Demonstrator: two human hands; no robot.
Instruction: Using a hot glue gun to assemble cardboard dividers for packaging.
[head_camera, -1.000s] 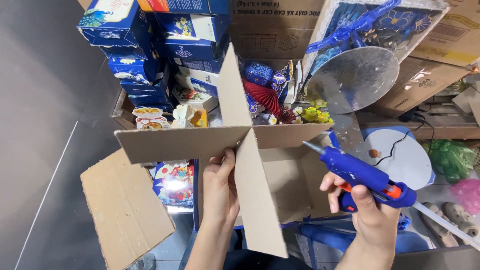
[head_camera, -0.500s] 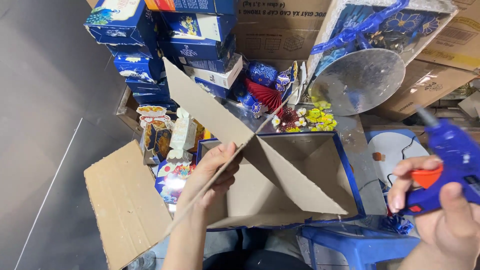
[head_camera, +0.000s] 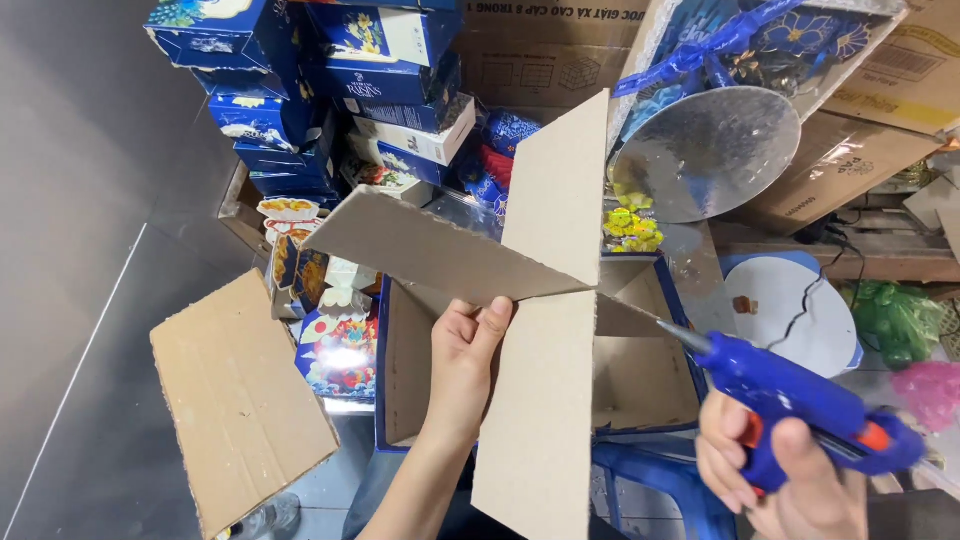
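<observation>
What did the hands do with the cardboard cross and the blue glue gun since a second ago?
The left hand turned the cardboard cross and lifted it back up after tipping it flat half a second ago. The right hand swung the blue glue gun out right, then back with its nozzle toward the cross. Both grips stayed; the blue boxes did not move.

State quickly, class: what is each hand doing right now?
Left hand: closed on the crossed cardboard divider.
Right hand: closed in a grip on the blue glue gun.

Blue boxes (head_camera: 330, 80) stacked rear-left; brown cartons (head_camera: 850, 150) right
</observation>
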